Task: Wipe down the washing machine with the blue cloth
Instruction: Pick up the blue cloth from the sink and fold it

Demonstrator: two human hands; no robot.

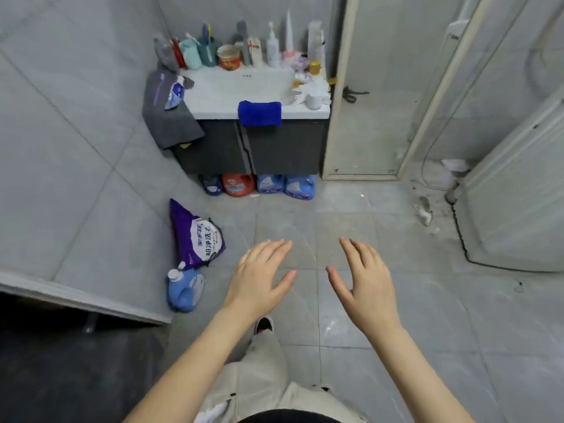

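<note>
The blue cloth (259, 112) hangs folded over the front edge of the washbasin (305, 112), a little right of its middle, and nobody is touching it. The washing machine (515, 215) is, as I judge it, the white appliance standing on the floor at the far right, well apart from the cloth. The left hand (259, 279) and the right hand (364, 282) are both held out over the floor tiles with fingers straight and spread, holding nothing. By that, the task looks barely begun: the cloth is not yet picked up, and fetching it, carrying it across and all the wiping are left. Much of the machine is cut off by the frame's right side. Only a pale side wall and a slanted top edge show, so its lid, controls and any dirt cannot be made out. The bottles and tubes along the washbasin's back edge are too blurred to read.
</note>
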